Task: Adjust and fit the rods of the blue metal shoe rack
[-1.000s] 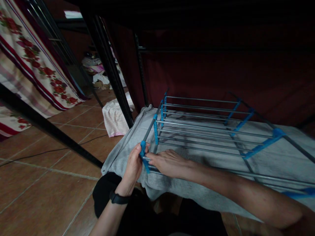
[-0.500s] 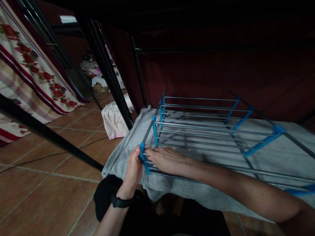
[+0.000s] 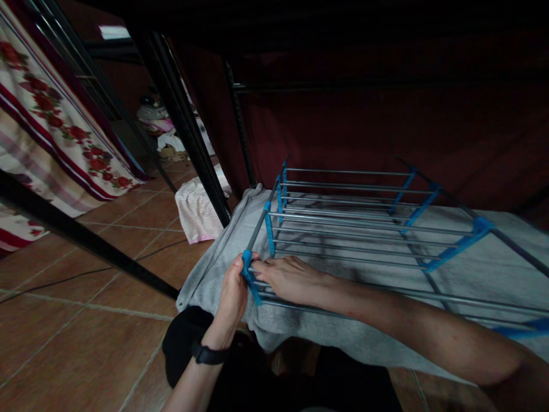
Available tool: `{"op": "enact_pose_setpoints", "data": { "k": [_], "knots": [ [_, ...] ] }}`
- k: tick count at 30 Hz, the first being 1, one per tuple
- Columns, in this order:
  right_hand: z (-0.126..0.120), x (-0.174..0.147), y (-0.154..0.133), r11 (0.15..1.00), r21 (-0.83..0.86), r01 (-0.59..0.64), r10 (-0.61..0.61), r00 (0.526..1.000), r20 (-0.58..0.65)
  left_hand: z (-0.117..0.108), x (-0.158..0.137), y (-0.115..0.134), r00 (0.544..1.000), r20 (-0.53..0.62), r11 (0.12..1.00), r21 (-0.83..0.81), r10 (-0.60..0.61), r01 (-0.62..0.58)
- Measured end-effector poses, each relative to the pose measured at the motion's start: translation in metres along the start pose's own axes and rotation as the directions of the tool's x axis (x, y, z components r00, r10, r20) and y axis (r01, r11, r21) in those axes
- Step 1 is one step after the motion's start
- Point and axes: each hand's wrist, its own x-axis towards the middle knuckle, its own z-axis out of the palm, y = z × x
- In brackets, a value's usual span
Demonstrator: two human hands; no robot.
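Note:
A metal rack (image 3: 351,226) of thin silver rods and blue plastic connectors lies flat on a grey blanket (image 3: 472,274). My left hand (image 3: 234,294), with a black watch on the wrist, grips the nearest blue connector (image 3: 249,272) at the rack's left corner. My right hand (image 3: 289,277) reaches across from the right and pinches the end of a silver rod right at that connector. The fingertips of both hands nearly meet there.
Black metal posts (image 3: 184,126) of a frame stand left of the rack. A striped white cloth (image 3: 199,209) lies on the brown tiled floor (image 3: 86,337). A floral curtain (image 3: 47,126) hangs at far left. A dark red wall (image 3: 386,126) is behind the rack.
Both hands stay at the same blue connector. The view has shifted slightly, and the right hand's fingers have edged closer to the connector.

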Motion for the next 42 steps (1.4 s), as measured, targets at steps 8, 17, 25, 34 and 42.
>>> {"op": "enact_pose_setpoints", "data": {
  "k": [8, 17, 25, 34, 42],
  "knots": [
    [-0.003, 0.0, -0.002, 0.999, 0.028, -0.02, 0.02, 1.0, 0.009, -0.003, 0.001, -0.004, 1.0, 0.003, 1.0, -0.004, 0.017, -0.017],
    [-0.002, 0.001, -0.001, 0.999, 0.033, -0.023, 0.022, 1.0, 0.014, 0.0, -0.002, -0.003, 1.0, 0.001, 1.0, 0.02, 0.024, -0.024],
    [-0.002, 0.002, -0.005, 0.998, -0.005, -0.062, 0.062, 0.997, 0.039, -0.009, 0.001, -0.01, 0.999, -0.009, 0.993, 0.107, 0.052, -0.051],
    [0.013, 0.001, -0.027, 0.96, -0.067, -0.273, 0.267, 0.96, -0.088, -0.01, 0.002, -0.011, 0.998, -0.026, 0.994, 0.103, 0.049, -0.046],
    [0.007, -0.002, -0.02, 0.976, -0.101, -0.191, 0.187, 0.981, -0.049, -0.004, -0.001, -0.007, 1.0, 0.024, 0.999, 0.053, 0.013, -0.014]
  ]
}}
